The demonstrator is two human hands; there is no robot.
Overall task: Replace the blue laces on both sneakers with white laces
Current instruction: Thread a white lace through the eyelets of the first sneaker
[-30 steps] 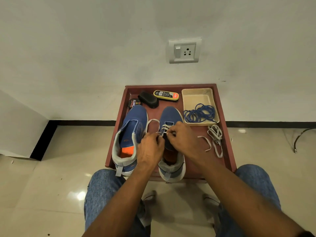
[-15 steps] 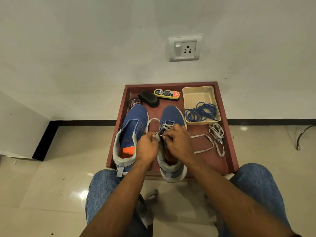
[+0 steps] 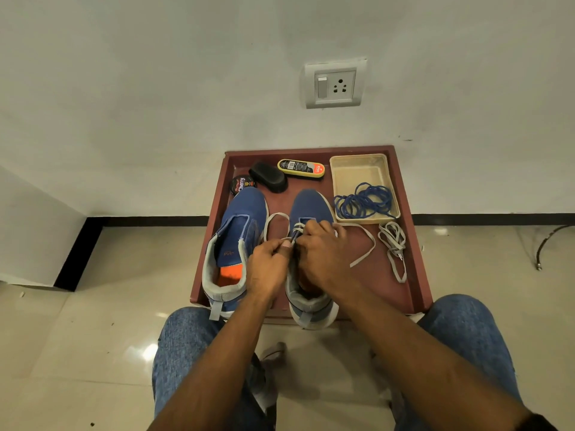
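Two blue sneakers stand side by side on a maroon tray (image 3: 413, 275). The left sneaker (image 3: 236, 241) has no lace in it. The right sneaker (image 3: 311, 209) has a white lace (image 3: 362, 241) partly threaded near its toe, with loose loops trailing to both sides. My left hand (image 3: 269, 269) pinches the lace at the eyelets. My right hand (image 3: 323, 259) curls over the sneaker's tongue and grips the lace too; its fingertips are hidden. A spare white lace (image 3: 395, 247) lies bundled on the tray to the right. The blue laces (image 3: 364, 202) lie coiled in a beige box (image 3: 361, 169).
At the tray's back edge lie a black brush (image 3: 269, 176), a round polish tin (image 3: 242, 183) and a yellow polish applicator (image 3: 301, 168). The tray sits on a tiled floor against a white wall with a socket (image 3: 333, 84). My knees in jeans flank the tray's near edge.
The right-hand loop of white lace has lengthened and swung out over the tray. Both hands have shifted slightly toward the toe of the right sneaker.
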